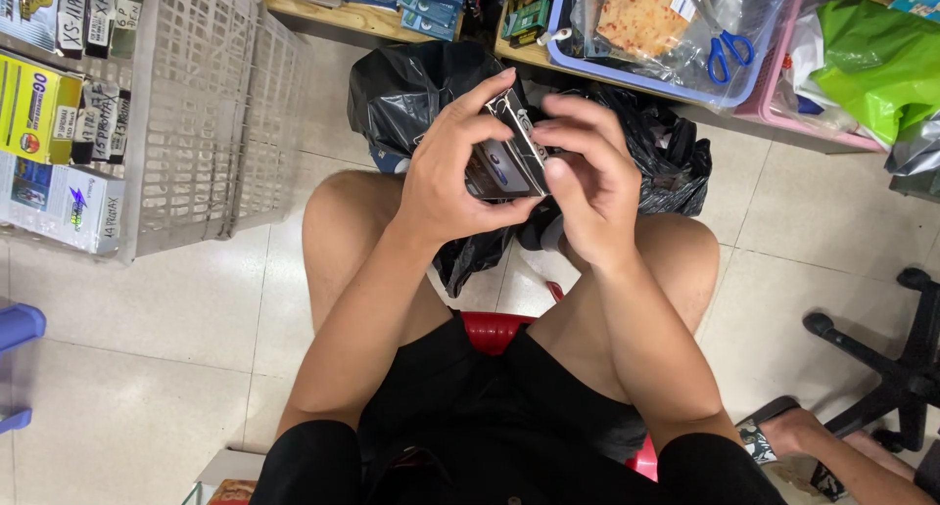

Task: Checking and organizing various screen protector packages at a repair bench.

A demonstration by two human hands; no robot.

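I sit on a red stool (493,330) and look down at my knees. Both hands are raised over my lap and together hold a small flat packet (507,162) with a dark, glossy face. My left hand (452,168) cups it from the left, with the forefinger along its top edge. My right hand (588,177) grips its right side, thumb pressed on the front. Behind the hands a black plastic bag (411,89) lies on the tiled floor between my knees.
A white plastic lattice basket (211,104) stands at the left beside shelves of boxed goods (49,123). A wooden shelf at the top holds a blue tray (685,84) with blue-handled scissors (727,51) and a green bag (876,60). An office chair base (896,368) and another person's sandalled foot (793,432) are at the right.
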